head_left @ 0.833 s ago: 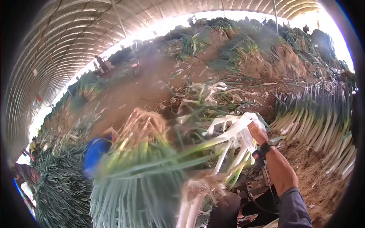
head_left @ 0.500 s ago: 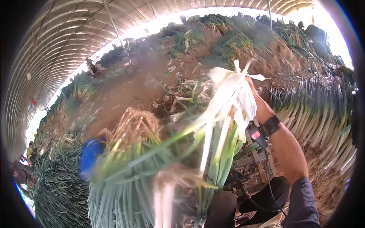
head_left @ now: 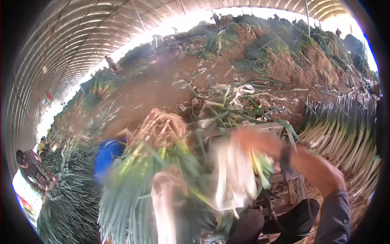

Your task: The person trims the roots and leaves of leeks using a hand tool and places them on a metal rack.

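Observation:
My right hand (head_left: 260, 141), smeared by motion and with a dark band at its wrist, is closed at the top of a bunch of green onions (head_left: 233, 175). Their blurred white stalks and loose pale sheaths hang below it, above my dark-trousered knees. To the left stands a big bundle of green onions (head_left: 126, 195), its brown roots (head_left: 161, 125) upward and its green leaves hanging down. In front of that bundle, close to me, are blurred thick white stalks (head_left: 164, 211). My left hand does not show.
A blue rounded thing (head_left: 109, 158) sits behind the bundle. Trimmed leaves (head_left: 235, 97) litter the soil beyond a wooden frame (head_left: 280, 178). White-stemmed onions (head_left: 345, 126) lie in a row at right. A person (head_left: 34, 168) is by the dark green heap (head_left: 67, 195) at left.
My right hand has come down and toward the left with the white stalks and sheaths, which were held up high. The whole view has shifted slightly.

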Demonstrator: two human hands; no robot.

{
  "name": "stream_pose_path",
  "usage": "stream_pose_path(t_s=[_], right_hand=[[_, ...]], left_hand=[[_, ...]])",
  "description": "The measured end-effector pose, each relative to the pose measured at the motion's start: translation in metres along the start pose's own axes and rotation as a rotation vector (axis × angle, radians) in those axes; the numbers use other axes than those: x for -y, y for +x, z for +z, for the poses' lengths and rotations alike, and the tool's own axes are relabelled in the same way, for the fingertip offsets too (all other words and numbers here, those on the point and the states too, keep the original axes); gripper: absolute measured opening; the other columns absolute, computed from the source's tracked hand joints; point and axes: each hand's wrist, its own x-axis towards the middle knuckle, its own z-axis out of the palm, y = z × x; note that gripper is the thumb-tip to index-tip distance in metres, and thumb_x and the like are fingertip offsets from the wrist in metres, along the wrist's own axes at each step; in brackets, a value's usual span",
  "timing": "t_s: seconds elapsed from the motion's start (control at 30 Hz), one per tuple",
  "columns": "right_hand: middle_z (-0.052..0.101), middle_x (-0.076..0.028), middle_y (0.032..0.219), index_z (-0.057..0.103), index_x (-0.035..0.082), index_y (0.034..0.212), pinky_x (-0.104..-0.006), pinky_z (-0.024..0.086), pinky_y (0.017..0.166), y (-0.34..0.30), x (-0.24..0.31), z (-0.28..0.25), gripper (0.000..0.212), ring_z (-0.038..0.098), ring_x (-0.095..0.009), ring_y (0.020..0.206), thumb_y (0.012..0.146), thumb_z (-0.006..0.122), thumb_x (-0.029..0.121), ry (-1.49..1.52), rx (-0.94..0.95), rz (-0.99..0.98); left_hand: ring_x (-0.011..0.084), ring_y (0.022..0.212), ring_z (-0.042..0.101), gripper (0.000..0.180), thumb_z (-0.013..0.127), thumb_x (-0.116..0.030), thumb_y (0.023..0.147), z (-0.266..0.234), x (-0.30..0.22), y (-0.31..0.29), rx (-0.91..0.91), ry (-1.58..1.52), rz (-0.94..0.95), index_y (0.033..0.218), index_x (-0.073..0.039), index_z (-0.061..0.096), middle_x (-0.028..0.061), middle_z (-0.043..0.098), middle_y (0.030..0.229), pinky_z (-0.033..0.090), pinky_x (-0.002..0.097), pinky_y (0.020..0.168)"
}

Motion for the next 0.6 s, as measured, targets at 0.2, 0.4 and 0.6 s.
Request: stream_pose_path(t_s=[0.2,0.4,0.6], right_hand=[[0.059,-0.014,0.137,0.057,0.009,0.137,-0.0377,0.044,0.107,0.079,-0.166,-0.135,0.068,0.055,-0.029,0.126,0.078,0.081,0.031,0.899,-1.117,-0.094],[0.065,-0.024,0.115,0.054,0.003,0.131,-0.0436,0.054,0.089,0.052,0.007,-0.053,0.067,0.066,-0.036,0.103,0.082,0.075,0.044,0.527,-0.416,0.119],[0.064,-0.024,0.112,0.05,0.002,0.135,-0.0407,0.059,0.081,0.013,0.102,0.047,0.06,0.068,-0.034,0.096,0.091,0.067,0.04,0.562,-0.628,-0.167]], left_hand=[[0.0405,0.13,0.047,0.064,0.06,-0.034,0.093,-0.011,0.004,-0.004,0.003,-0.091,0.157,0.148,-0.01,0.038,0.022,0.043,0.147,0.038,0.0611,0.105],[0.0421,0.134,0.044,0.06,0.054,-0.037,0.098,-0.039,0.042,-0.002,0.12,-0.192,0.498,0.149,-0.012,0.037,0.0219,0.041,0.15,0.035,0.0637,0.108],[0.0436,0.137,0.04,0.056,0.048,-0.04,0.102,-0.092,0.17,0.052,0.529,-0.258,0.818,0.15,-0.013,0.037,0.0219,0.038,0.153,0.032,0.0663,0.11]])
